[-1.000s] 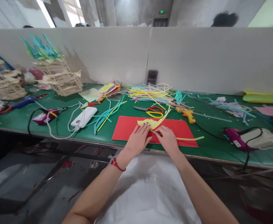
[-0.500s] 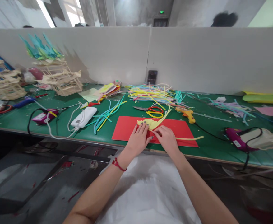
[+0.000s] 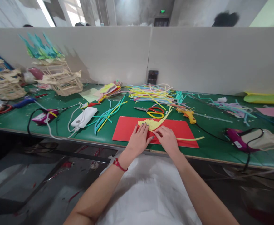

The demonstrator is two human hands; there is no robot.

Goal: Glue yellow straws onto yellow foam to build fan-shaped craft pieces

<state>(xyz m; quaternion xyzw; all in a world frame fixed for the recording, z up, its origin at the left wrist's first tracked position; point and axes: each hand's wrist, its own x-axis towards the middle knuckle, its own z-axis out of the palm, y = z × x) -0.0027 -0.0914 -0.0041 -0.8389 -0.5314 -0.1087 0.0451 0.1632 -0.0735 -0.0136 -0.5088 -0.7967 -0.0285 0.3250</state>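
On a red board (image 3: 123, 129) in front of me lies a pale yellow coiled or woven piece (image 3: 153, 123), with a loose yellow tail rising to the upper right. My left hand (image 3: 139, 139) rests on its lower left part, fingers stretched out flat, and covers some of it. At the piece's lower edge, my right hand (image 3: 168, 139) pinches a pale yellow strip (image 3: 190, 139), whose free end sticks out to the right past the board. The fingertips nearly meet, so the exact grip is partly hidden.
Scissors (image 3: 153, 112) and a yellow glue gun (image 3: 188, 115) lie just behind the board. A heap of coloured strips (image 3: 148, 93) is farther back. To the left are teal strips (image 3: 107, 117) and a white power bank (image 3: 84, 118); a purple device (image 3: 240, 140) sits right.
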